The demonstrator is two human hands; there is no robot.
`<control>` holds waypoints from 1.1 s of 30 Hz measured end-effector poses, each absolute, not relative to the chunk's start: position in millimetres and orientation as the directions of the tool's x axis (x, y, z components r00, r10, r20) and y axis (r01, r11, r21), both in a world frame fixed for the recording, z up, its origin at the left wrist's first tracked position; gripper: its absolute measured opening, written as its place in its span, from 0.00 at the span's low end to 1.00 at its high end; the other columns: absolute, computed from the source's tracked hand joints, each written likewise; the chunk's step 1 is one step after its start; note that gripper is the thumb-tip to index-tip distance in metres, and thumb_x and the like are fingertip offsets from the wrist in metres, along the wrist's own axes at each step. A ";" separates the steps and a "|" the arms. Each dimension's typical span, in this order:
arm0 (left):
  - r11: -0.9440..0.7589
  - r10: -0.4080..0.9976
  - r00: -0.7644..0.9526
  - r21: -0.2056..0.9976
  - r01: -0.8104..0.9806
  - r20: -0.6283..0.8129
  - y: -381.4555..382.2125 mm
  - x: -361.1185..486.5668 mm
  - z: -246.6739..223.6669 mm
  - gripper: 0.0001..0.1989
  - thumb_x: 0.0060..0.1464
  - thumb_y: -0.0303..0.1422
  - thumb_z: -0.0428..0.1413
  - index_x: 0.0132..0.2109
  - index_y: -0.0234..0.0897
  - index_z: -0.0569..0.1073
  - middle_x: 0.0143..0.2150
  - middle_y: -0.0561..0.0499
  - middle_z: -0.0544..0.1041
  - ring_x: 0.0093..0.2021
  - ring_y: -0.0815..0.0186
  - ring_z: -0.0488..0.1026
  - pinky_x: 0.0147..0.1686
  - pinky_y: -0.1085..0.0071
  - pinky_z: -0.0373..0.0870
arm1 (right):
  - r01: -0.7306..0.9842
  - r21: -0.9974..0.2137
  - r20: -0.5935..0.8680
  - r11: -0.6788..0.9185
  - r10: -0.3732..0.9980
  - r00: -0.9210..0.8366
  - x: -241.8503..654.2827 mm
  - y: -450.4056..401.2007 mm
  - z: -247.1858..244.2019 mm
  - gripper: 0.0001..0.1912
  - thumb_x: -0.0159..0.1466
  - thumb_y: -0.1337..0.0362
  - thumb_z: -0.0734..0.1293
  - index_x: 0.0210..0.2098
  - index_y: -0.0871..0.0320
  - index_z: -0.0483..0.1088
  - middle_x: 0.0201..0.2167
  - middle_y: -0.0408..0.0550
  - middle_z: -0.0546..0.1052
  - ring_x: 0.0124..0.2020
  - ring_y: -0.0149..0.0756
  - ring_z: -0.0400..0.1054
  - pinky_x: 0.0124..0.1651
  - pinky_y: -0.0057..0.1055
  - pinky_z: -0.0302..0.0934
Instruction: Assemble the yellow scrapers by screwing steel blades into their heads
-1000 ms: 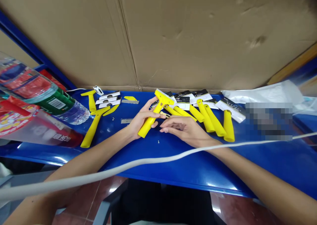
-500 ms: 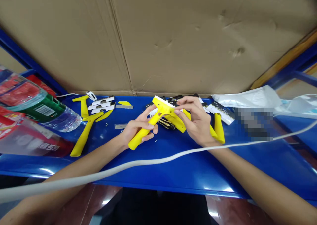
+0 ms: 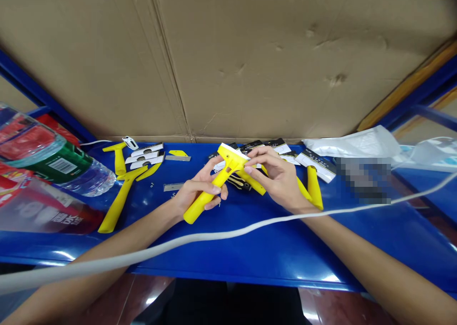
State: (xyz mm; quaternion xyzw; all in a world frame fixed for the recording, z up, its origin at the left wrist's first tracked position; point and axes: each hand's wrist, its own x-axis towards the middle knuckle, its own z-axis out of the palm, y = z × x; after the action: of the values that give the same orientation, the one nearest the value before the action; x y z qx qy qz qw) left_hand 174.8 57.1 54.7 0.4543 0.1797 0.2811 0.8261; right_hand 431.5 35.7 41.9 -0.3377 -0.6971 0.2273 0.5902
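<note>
Head view — scraper (image 3: 200, 208), barcode (image 3: 63, 166) on bottle (image 3: 96, 179)

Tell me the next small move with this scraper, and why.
Probably check that the white strip sits square on the scraper head, using the right hand: the left hand already grips the yellow handle, and the right fingertips are at the head.

Left hand (image 3: 202, 191) is shown with the palm turned upward, the fingers flexed and the thumb raised. Right hand (image 3: 274, 177) is held just beside it, palm turned downward, with the fingers arched and drawn toward the thumb. Left forearm (image 3: 121, 241) and right forearm (image 3: 360, 253) are extended from the lower corners, converging toward the midline.
</note>
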 end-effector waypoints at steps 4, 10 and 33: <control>0.387 0.639 0.769 0.877 -0.286 -0.031 58.0 175.1 53.5 0.54 0.54 0.24 0.67 0.79 0.46 0.49 0.35 0.52 0.84 0.19 0.67 0.75 0.17 0.78 0.64 | 0.103 -0.796 0.594 0.596 0.803 -0.050 429.7 37.4 40.4 0.05 0.70 0.64 0.80 0.44 0.49 0.84 0.50 0.49 0.80 0.56 0.44 0.75 0.62 0.46 0.67; 0.360 0.671 0.741 0.869 -0.339 0.010 56.4 179.2 49.4 0.47 0.52 0.22 0.68 0.74 0.45 0.58 0.37 0.54 0.83 0.22 0.66 0.79 0.16 0.78 0.65 | -0.202 -0.948 0.260 0.245 0.964 -0.051 427.2 36.2 43.5 0.24 0.57 0.60 0.89 0.48 0.50 0.79 0.45 0.43 0.81 0.49 0.37 0.76 0.52 0.35 0.70; 0.527 0.803 0.557 0.688 -0.499 -0.212 49.6 183.5 60.1 0.47 0.51 0.16 0.61 0.76 0.45 0.65 0.59 0.41 0.82 0.35 0.69 0.80 0.18 0.82 0.65 | 0.415 -0.762 0.578 0.498 0.811 0.088 431.8 40.2 32.4 0.19 0.72 0.52 0.77 0.55 0.52 0.73 0.53 0.56 0.81 0.54 0.49 0.77 0.59 0.54 0.72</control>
State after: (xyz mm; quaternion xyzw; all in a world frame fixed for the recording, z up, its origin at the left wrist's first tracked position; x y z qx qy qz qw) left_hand 183.5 49.6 60.1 0.2896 0.2626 0.3905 0.8335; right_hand 431.8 40.2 32.4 -0.4699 -0.6524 0.1741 0.5686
